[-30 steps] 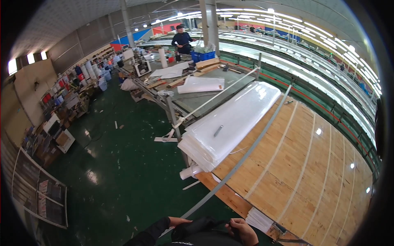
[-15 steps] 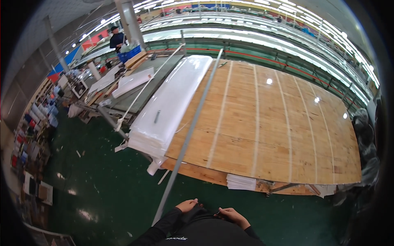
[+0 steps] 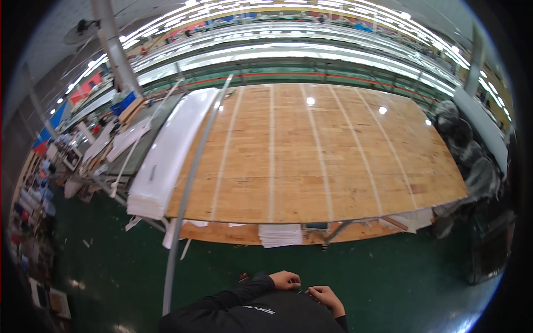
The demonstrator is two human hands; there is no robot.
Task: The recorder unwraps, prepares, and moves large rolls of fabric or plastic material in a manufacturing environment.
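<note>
Close to my body, at the front of my black top [image 3: 252, 305], both hands meet low in the picture. My left hand [image 3: 285, 280] has its fingers curled down and pressed together. A short way to its right, my right hand [image 3: 327, 298] makes a pinch with thumb and forefinger. Something small and thin shows between the two sets of fingertips, too small to name. Beyond the hands stands a large wooden table [image 3: 297, 161] with pale parallel stripes. A long grey bar [image 3: 194, 166] lies across its left side and juts past the near edge.
Left of the bar lies a stack of glossy white sheets [image 3: 172, 144]. More paper stacks [image 3: 280, 235] rest on the shelf below the tabletop. Dark plastic-wrapped bundles [image 3: 466, 139] crowd the right end. A cluttered side table [image 3: 111, 141] stands far left, over green floor [image 3: 222, 266].
The view has swung right, so the table and bar appear farther left. My left hand has come closer to my right hand. The person at the far left is out of view.
</note>
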